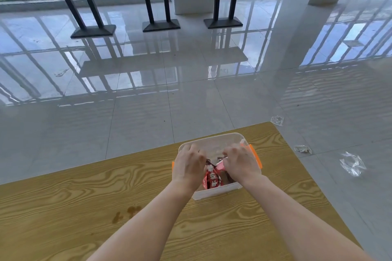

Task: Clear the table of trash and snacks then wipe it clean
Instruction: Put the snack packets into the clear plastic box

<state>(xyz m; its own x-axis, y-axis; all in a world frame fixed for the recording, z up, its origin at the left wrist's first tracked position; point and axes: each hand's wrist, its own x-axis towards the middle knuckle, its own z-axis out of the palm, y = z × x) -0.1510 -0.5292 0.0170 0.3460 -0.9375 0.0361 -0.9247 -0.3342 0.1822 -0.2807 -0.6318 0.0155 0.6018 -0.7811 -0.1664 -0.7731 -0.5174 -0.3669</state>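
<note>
While both hands (214, 165) reach in, the red snack packet (212, 180) stands upright in the box (214, 139).

Snack packets (212, 180) in box (214, 194) on table (84, 193), stain (127, 214) left

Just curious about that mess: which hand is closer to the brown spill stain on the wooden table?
Left. The left hand is over the clear plastic box, up-right of the brown stain; the right hand is farther right.
</note>
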